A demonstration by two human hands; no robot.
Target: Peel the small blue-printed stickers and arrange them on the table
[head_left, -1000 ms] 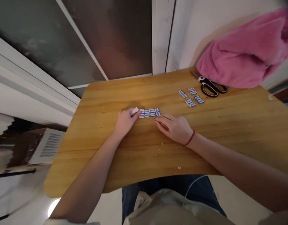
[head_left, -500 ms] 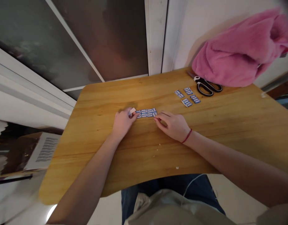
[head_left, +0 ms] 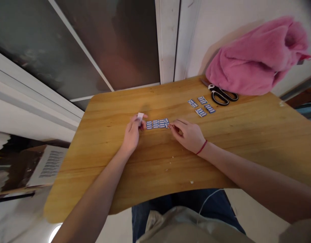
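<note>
Near the middle of the table, a small strip of blue-bordered white stickers (head_left: 155,124) lies printed side up. My right hand (head_left: 187,135), with a red cord at its wrist, pinches at the strip's right end; the fingertips hide that corner. Just left of the strip, my left hand (head_left: 133,132) is closed on a small white paper piece (head_left: 139,116), raised off the table between thumb and fingers. Its fingers are apart from the strip. Several similar sticker pieces (head_left: 201,112) rest further back on the right.
Black-handled scissors (head_left: 221,96) lie behind the loose pieces, partly against a pink plush bundle (head_left: 251,64). Tiny paper scraps (head_left: 191,182) dot the wooden table (head_left: 94,162) near its front edge. A cardboard box (head_left: 47,165) stands left of the table, and a glazed door (head_left: 125,40) behind it.
My left hand has drawn back off the strip's left end and tipped the white paper piece more upright. My right hand stays at the strip's right end.
</note>
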